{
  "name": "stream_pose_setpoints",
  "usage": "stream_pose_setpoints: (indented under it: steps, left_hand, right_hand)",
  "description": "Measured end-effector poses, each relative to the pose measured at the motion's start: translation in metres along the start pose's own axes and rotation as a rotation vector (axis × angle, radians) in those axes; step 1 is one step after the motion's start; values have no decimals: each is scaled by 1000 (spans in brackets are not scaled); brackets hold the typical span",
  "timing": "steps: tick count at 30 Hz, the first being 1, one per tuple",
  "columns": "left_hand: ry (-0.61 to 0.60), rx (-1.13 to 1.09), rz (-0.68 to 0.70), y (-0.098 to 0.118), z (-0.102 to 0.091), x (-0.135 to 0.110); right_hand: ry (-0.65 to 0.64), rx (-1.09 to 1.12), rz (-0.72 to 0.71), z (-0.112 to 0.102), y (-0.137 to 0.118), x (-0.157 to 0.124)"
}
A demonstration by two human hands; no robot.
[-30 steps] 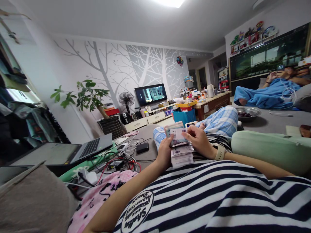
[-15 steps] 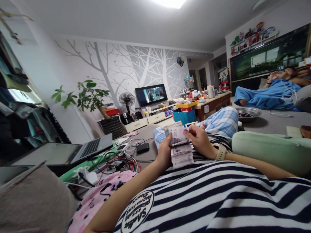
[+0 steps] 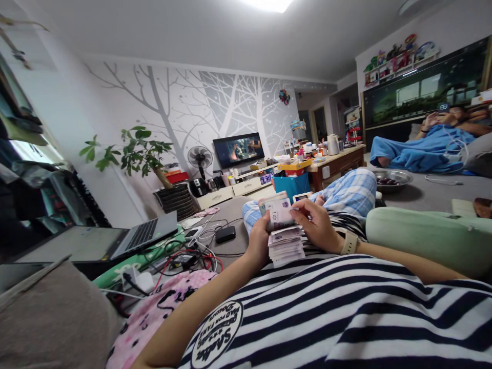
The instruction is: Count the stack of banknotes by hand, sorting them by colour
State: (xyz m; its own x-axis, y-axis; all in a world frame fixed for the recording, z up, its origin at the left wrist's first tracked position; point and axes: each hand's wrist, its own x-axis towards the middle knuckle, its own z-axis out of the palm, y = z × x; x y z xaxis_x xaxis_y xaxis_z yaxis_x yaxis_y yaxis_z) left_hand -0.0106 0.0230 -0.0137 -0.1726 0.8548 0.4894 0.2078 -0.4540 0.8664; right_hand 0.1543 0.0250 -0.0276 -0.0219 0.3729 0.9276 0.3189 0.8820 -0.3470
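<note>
A wad of banknotes (image 3: 280, 214) is gripped along its left side by my left hand (image 3: 260, 233), thumb on the front. My right hand (image 3: 315, 223), with a pale watch band on its wrist, pinches the right edge of the front note between thumb and fingers. Below the grip, the lower parts of several pale purple notes (image 3: 286, 247) fan downward over the striped shirt. Notes of another, greenish colour show at the wad's upper left. My fingers hide part of both sides of the wad.
At left lie an open laptop (image 3: 142, 236), tangled cables (image 3: 192, 256) and a black box (image 3: 225, 234). A green cushion (image 3: 418, 238) is by my right forearm. Beyond it stands a metal bowl (image 3: 402, 188) with dark fruit. Another person lies under a blue blanket (image 3: 418, 148), holding a phone.
The front note has shifted and now lies flatter against the wad. The lower notes fan out more. My right fingers stay at the wad's right edge, and the television picture differs.
</note>
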Motion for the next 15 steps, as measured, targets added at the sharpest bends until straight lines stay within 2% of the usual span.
stream_pose_setpoints:
  steps: [3,8,13,15]
  left_hand:
    - [-10,-94,-84,4,3,-1]
    - [-57,-197,-114,8,5,-3]
    - [32,-189,-137,0,2,1]
    - [50,-241,-179,-3,1,3]
  right_hand:
    - [18,2,-10,0,1,0]
    - [14,46,-33,-1,1,-1]
    - [21,100,-34,0,1,-2]
    - [-16,161,-16,0,0,-2]
